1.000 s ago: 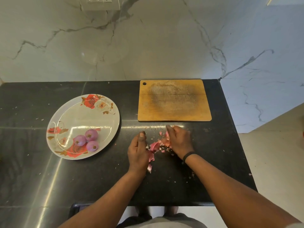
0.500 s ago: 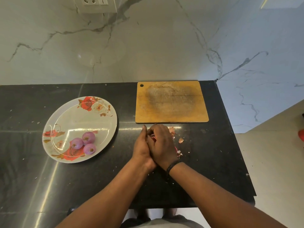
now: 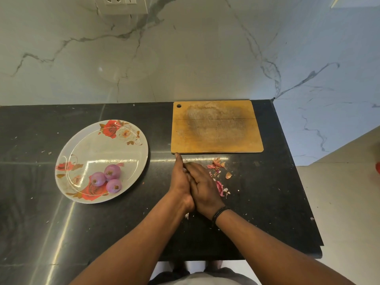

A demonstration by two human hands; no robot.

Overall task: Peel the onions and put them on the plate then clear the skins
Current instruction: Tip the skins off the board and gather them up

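We press our left hand and right hand together mid-frame, fingers straight, scooping the pink papery onion skins — some stray right. Three peeled purple onions sit on the flowery white plate, left. Next, we think, lift the pile carefully.

The plate is white with red and cream roses and brown leaves, and the three peeled onions at its 6 o'clock edge are pale purple. The skins are pink and orange-brown on a glossy black counter. At the counter's 12 o'clock, the cutting board is honey-brown with a greyed centre, before a white, grey-veined marble wall.
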